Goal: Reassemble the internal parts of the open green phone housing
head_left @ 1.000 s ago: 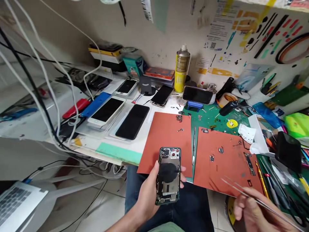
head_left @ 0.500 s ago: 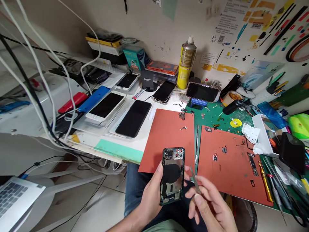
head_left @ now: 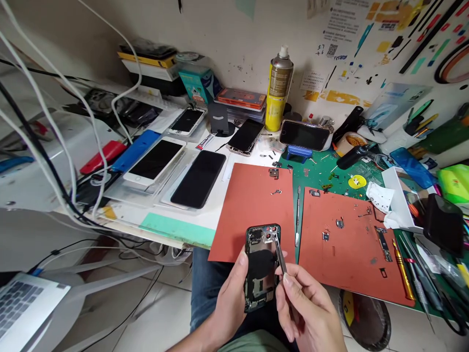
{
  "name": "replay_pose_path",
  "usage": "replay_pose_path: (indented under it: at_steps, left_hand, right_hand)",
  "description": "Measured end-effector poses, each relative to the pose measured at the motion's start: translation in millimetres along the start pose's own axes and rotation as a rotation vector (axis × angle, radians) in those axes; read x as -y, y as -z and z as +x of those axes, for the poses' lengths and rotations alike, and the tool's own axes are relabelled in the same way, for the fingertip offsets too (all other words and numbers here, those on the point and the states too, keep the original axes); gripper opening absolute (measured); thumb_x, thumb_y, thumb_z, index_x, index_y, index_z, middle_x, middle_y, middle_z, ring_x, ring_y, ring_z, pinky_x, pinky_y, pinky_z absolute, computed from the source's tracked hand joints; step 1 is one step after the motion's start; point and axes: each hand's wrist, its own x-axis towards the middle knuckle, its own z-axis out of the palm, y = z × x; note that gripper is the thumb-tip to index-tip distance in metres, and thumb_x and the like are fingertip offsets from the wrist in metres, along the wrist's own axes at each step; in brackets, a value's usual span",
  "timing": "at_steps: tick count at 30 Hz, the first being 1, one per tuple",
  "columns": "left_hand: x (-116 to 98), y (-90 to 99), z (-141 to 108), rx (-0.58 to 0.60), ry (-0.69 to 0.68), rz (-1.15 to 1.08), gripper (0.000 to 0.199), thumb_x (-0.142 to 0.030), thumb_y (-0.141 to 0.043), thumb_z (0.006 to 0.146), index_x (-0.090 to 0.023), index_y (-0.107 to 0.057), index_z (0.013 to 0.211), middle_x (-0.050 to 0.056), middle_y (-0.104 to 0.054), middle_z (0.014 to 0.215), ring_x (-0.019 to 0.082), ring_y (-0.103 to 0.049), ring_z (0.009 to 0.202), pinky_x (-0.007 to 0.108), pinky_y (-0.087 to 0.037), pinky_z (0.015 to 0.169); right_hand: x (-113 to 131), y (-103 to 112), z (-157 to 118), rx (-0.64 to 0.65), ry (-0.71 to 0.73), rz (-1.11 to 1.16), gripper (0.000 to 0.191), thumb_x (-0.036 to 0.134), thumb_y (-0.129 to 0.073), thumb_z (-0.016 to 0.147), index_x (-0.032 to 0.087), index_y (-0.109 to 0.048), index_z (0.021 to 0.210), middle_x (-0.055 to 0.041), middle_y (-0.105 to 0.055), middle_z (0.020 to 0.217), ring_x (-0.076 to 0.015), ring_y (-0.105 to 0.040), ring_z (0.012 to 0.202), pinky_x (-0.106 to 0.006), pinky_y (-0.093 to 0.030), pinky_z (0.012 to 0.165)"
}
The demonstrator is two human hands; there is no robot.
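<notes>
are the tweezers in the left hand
No, the right hand holds the tweezers, while the left hand holds the opened phone.

Left mat (head_left: 242, 210): room over left half and middle; small parts (head_left: 273, 173) near far right corner. Near edge crowded: phone (head_left: 260, 283), left hand (head_left: 230, 293), tweezers (head_left: 281, 256), right hand (head_left: 311, 308). Metal probe (head_left: 298, 210) in gap between mats. Right mat (head_left: 340, 269): near left corner passable; gold screwdriver (head_left: 402, 274) along right edge. Cables (head_left: 72, 176) across desk's (head_left: 207, 212) left end.

A yellow can (head_left: 279, 90) stands near what look like stacked cases (head_left: 242, 105).
</notes>
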Motion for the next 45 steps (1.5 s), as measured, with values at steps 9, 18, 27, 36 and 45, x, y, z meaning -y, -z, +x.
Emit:
replay_pose_path:
  at_steps: [9,18,27,36,45]
  left_hand:
    - [-3.7,-3.8,-0.4,-0.037,-0.007,0.022,0.073,-0.072,-0.065,0.099,-0.015,-0.07,0.145,0.021,-0.076,0.137,0.041,-0.074,0.124,0.058,-0.055,0.114]
    - [-11.4,-13.4,-3.6,-0.07,0.003,0.047,0.064,-0.068,-0.065,0.101,-0.017,-0.075,0.139,0.016,-0.079,0.132,0.034,-0.075,0.118,0.051,-0.053,0.116]
    - [-14.6,-14.6,-4.7,0.004,-0.024,0.083,0.059,-0.065,-0.057,0.106,-0.017,-0.078,0.132,0.017,-0.08,0.127,0.035,-0.074,0.118,0.049,-0.054,0.112]
    - [-16.9,-14.9,-8.4,-0.051,-0.021,0.072,0.062,-0.065,-0.059,0.105,-0.016,-0.073,0.14,0.017,-0.079,0.13,0.035,-0.075,0.117,0.05,-0.055,0.111]
    - [-24.5,-17.5,-11.5,0.008,0.075,0.055,0.066,-0.068,-0.053,0.107,-0.011,-0.077,0.131,0.019,-0.081,0.124,0.033,-0.077,0.11,0.042,-0.059,0.098]
  right_hand:
    - [1.6,-11.8,-0.7,-0.139,0.091,-0.077,0.049,0.061,-0.087,0.09,0.017,-0.078,0.108,0.0007,-0.067,0.075,-0.0033,-0.049,0.042,-0.017,-0.028,0.042]
    - [-6.8,-12.0,-4.6,-0.495,0.408,-0.55,0.04,0.059,-0.075,0.098,0.025,-0.086,0.116,-0.0078,-0.078,0.1,-0.0201,-0.075,0.088,-0.026,-0.063,0.076]
    - [-7.3,-5.3,0.8,-0.467,0.648,-0.792,0.032,0.047,-0.059,0.11,0.026,-0.083,0.115,-0.0071,-0.074,0.101,-0.0192,-0.075,0.091,-0.025,-0.062,0.082]
    - [-8.2,-1.6,2.1,-0.425,0.604,-0.73,0.028,0.046,-0.067,0.107,0.022,-0.079,0.114,-0.0085,-0.076,0.105,-0.0194,-0.076,0.089,-0.027,-0.066,0.081]
    - [2.9,3.2,2.1,-0.317,0.748,-0.877,0.02,0.029,-0.062,0.11,0.024,-0.079,0.121,-0.0092,-0.074,0.107,-0.0184,-0.076,0.092,-0.024,-0.065,0.075]
